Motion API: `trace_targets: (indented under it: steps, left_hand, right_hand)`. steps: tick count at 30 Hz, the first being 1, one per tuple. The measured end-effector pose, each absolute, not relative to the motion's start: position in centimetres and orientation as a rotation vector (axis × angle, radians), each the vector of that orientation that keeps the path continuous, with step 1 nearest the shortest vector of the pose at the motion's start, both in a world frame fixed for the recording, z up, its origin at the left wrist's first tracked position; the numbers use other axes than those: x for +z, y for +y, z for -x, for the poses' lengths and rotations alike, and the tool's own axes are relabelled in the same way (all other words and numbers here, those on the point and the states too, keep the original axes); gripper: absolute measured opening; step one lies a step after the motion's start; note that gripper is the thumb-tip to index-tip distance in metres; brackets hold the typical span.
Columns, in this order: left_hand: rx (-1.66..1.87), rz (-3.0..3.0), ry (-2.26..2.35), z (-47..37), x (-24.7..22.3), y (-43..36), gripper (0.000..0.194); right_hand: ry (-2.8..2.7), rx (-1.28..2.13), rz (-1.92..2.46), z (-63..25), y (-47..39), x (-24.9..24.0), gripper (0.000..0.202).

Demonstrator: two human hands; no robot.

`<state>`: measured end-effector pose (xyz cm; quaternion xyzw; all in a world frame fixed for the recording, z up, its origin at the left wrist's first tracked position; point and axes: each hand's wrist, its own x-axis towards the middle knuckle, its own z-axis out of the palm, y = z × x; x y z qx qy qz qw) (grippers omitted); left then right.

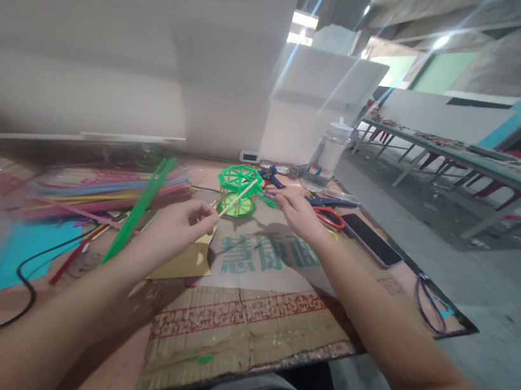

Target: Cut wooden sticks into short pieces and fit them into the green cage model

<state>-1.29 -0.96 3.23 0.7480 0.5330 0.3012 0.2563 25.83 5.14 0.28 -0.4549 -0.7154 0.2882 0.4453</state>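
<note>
My left hand [189, 225] pinches the lower end of a thin pale stick [239, 197], which slants up to the right across the front of a green model. That round model [239, 179] has a spoked green top, a light green base and thin uprights between them; it stands on the cardboard-covered table. Just right of it, my right hand [294, 209] has its fingertips together near a green piece [267, 200]; what they hold, if anything, is too small to make out. A yellow sheet [184, 263] lies partly below my left hand.
At the right lie orange-handled scissors [329, 217] and a phone [372, 240]; a clear bottle [326, 159] stands behind. Green strips [136, 214], colored strips [111, 199], a blue sheet [27, 254] and a black cable [31, 293] lie left. A white board [127, 43] rises behind.
</note>
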Motion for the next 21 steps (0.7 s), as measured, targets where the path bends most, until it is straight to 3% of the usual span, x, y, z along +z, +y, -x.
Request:
trace_targets:
  steps: [2,6,10,15,21]
  left_hand:
    - [0.846,-1.974,1.424,1.0,2.9,-1.0,0.030]
    - [0.902,-1.859,1.363,0.5,2.1,-0.8,0.030]
    - [0.886,-1.786,1.319,0.4,1.7,-0.6,0.030]
    - [0.849,-1.678,1.207,0.1,2.1,-1.0,0.033]
    - [0.874,-1.598,1.109,-0.4,3.1,-1.7,0.028]
  right_hand:
    - [-1.875,0.561,1.213,-26.4,5.1,0.1,0.027]
    - [-2.016,0.336,1.393,-28.8,4.8,0.6,0.049]
    - [-2.028,0.116,1.709,-33.6,4.7,2.0,0.050]
    - [-2.140,0.065,2.014,-37.5,4.9,1.2,0.056]
    - [-2.338,0.006,1.929,-37.5,5.5,-0.8,0.058]
